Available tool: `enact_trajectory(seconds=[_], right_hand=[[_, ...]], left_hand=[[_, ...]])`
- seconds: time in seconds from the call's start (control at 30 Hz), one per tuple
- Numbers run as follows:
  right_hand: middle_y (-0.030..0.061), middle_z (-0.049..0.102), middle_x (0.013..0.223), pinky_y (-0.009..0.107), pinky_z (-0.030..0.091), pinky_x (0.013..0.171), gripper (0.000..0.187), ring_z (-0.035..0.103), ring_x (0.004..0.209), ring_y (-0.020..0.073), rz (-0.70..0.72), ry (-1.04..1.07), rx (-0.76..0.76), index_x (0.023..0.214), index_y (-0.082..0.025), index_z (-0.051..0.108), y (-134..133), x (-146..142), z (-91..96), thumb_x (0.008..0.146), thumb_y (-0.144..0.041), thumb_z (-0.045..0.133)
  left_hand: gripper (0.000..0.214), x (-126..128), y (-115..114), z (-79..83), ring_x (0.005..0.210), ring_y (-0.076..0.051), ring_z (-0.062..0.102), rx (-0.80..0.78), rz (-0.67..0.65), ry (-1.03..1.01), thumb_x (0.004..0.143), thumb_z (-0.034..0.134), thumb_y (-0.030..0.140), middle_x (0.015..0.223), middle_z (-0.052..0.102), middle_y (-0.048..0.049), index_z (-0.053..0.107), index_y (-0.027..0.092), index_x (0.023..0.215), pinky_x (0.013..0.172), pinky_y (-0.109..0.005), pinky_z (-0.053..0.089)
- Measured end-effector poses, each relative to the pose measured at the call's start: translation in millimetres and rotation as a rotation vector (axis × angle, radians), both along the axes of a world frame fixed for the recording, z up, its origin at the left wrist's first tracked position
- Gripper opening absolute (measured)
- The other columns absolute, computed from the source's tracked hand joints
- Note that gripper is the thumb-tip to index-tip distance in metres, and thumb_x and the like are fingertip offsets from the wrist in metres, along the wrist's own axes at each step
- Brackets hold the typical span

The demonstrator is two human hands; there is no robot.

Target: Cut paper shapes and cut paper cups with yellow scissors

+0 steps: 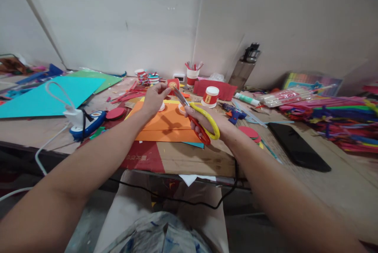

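My right hand (199,119) grips a pair of scissors (211,121) with one yellow and one red handle. Their metal blades point up and away to the left, close to my left fingertips. My left hand (154,98) pinches a small red piece with a gold round pattern (173,84), beside the blade tips. Whether the blades touch it I cannot tell. Below both hands lie orange sheets (165,127), with two small white round things (161,106) partly hidden on them. A red and white paper cup (210,97) stands beyond my right hand.
A cup of pens (193,75) and a dark bottle (243,66) stand at the back. On the right are a blue glue gun (236,116), a phone (298,146) and pipe cleaners (339,123). Turquoise card (53,95) and a blue power strip (88,125) lie left.
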State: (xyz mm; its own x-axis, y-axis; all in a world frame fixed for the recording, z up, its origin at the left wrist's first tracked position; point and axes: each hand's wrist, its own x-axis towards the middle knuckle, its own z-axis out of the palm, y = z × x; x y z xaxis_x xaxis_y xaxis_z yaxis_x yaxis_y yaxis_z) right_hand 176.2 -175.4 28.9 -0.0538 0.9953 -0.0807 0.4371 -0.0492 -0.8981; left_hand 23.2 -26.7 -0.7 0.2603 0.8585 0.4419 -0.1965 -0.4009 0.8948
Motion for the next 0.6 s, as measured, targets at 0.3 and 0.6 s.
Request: enact_trajectory(seconds=[0.3, 0.6], right_hand=[[-0.0033, 0.054, 0.058, 0.017, 0.041, 0.036, 0.049, 0.050, 0.042, 0.0080, 0.027, 0.088, -0.008, 0.092, -0.021, 0.051, -1.4, 0.4, 2.6, 0.086, -0.069, 0.042], [-0.0038, 0.053, 0.056, 0.015, 0.037, 0.036, 0.044, 0.048, 0.040, 0.0064, -0.041, -0.001, 0.025, 0.095, -0.020, 0.052, -4.9, -8.1, 2.8, 0.089, -0.063, 0.045]], left_hand=[[0.005, 1.0, -4.7, 5.4, 0.071, -0.011, 0.054, 0.267, 0.216, 0.054, 0.077, 0.066, 0.020, 0.074, 0.062, 0.0005, 0.064, 0.018, 0.074, 0.072, -0.023, 0.042], [0.010, 2.6, -9.6, 5.2, 0.065, -0.011, 0.054, 0.177, 0.187, 0.076, 0.077, 0.067, 0.023, 0.068, 0.061, 0.0002, 0.062, 0.017, 0.072, 0.068, -0.023, 0.043]])
